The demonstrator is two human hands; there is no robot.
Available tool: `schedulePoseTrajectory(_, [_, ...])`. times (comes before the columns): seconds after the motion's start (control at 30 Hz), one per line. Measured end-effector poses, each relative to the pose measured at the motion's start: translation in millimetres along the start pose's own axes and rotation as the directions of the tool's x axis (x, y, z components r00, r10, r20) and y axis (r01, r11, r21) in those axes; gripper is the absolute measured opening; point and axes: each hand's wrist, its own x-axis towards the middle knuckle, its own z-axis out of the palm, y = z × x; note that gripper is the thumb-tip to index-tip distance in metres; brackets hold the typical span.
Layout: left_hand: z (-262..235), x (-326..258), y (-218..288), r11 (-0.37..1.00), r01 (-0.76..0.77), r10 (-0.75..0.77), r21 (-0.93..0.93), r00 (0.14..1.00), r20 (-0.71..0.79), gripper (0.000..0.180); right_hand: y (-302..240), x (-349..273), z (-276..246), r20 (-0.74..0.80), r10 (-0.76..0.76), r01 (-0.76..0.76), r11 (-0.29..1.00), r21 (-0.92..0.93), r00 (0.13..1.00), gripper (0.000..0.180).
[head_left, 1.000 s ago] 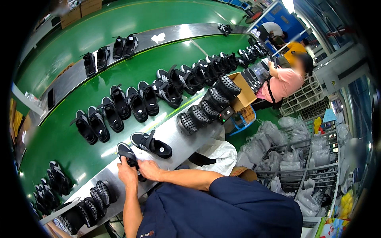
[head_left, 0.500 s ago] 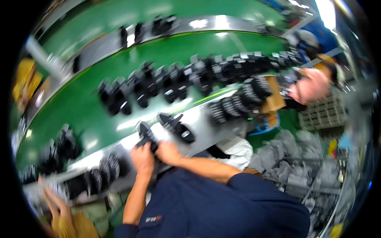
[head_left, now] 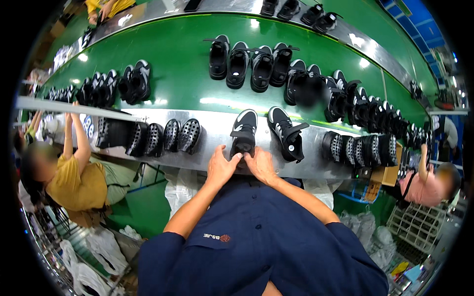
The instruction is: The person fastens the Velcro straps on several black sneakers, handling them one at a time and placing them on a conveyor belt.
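Note:
A black and grey sneaker (head_left: 245,123) with a strap lies on the metal bench in front of me, its toe pointing away. My left hand (head_left: 222,165) grips the left of its heel end, thumb pressed near the back. From the other side my right hand (head_left: 261,164) holds the same heel end, its thumb close to the left one. The shoe's opening is partly hidden by my fingers. Just to the right, a matching sneaker (head_left: 284,130) stands untouched with its strap sticking out to the right.
Black studded shoe forms (head_left: 189,135) stand on the metal bench (head_left: 215,118) to the left, with more forms (head_left: 363,149) to the right. Beyond, sneakers (head_left: 261,66) line a green belt (head_left: 177,69). A person in yellow (head_left: 79,182) works at left, another in pink (head_left: 424,187) at right.
The view has turned and steadied from a blur. My hands stay on the same sneaker, now closer together at its heel end. The other sneaker still lies to its right.

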Motion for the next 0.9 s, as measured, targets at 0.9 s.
schedulePoseTrajectory(0.9, [-67, -52, 12, 0.789, -0.597, 0.577, 0.143, 0.801, 0.159, 0.067, -63, -30, -129, 0.467, -0.464, 0.304, 0.874, 0.378, 0.753, 0.016])
